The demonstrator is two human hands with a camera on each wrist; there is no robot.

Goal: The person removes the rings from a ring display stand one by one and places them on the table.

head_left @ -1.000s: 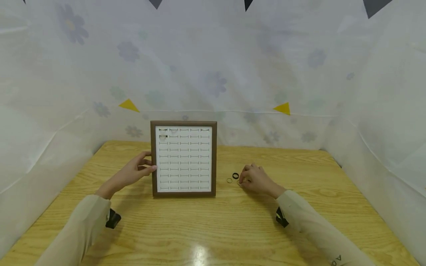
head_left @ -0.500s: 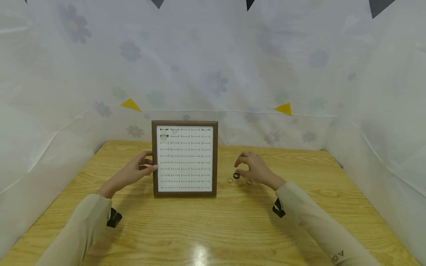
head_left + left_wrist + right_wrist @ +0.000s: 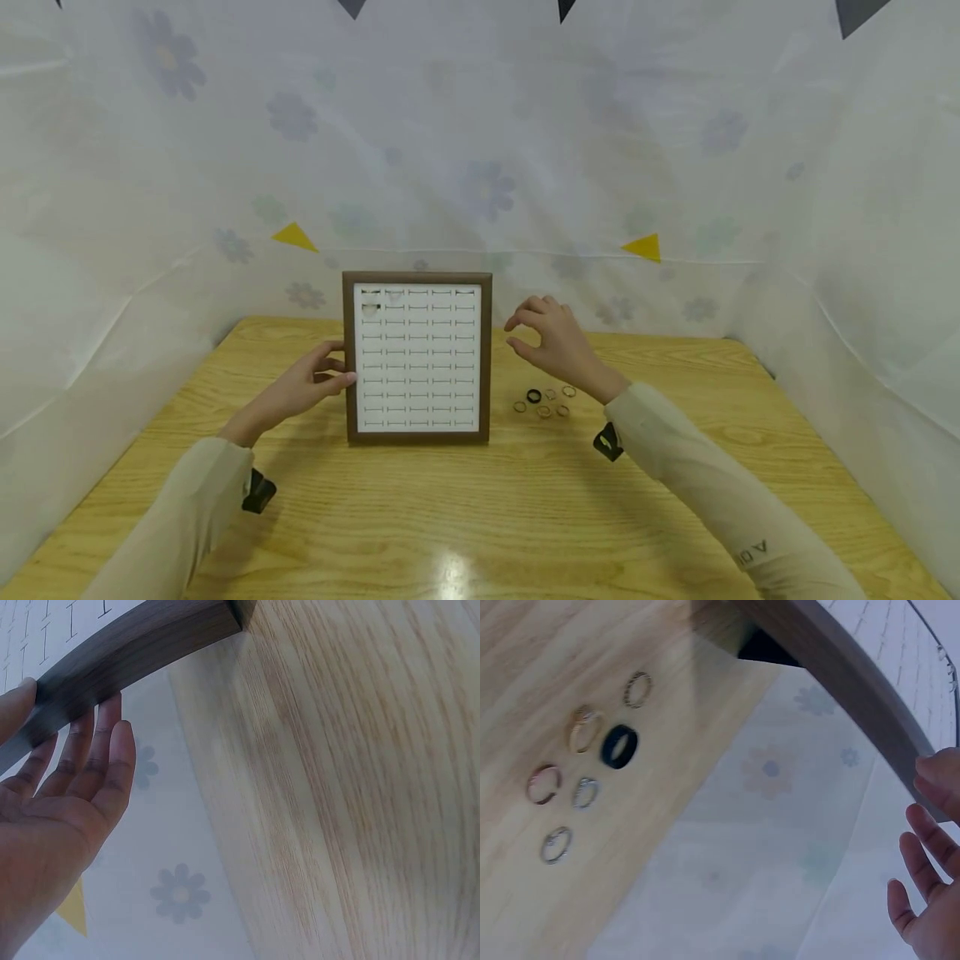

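A white slotted ring display board [image 3: 417, 367] in a brown frame [image 3: 135, 641] stands upright mid-table. My left hand [image 3: 318, 383] holds its left edge, thumb on the front, fingers [image 3: 82, 750] behind. My right hand [image 3: 543, 337] hovers just off the board's right edge [image 3: 832, 667], thumb and forefinger curved toward each other; whether anything sits between them is unclear. Below it several small rings [image 3: 551, 402] lie loose on the wood, among them a black ring [image 3: 533, 396] [image 3: 619, 746]. A few rings [image 3: 369, 302] sit in the board's top-left slots.
The wooden table [image 3: 480, 508] is closed in at the back and both sides by a white flowered cloth [image 3: 480, 167]. Bare wood stretches in front of the board and to the right of the rings.
My right hand has lifted off the loose rings and moved up and left toward the board's right edge, uncovering more rings. The left hand and board have stayed put.
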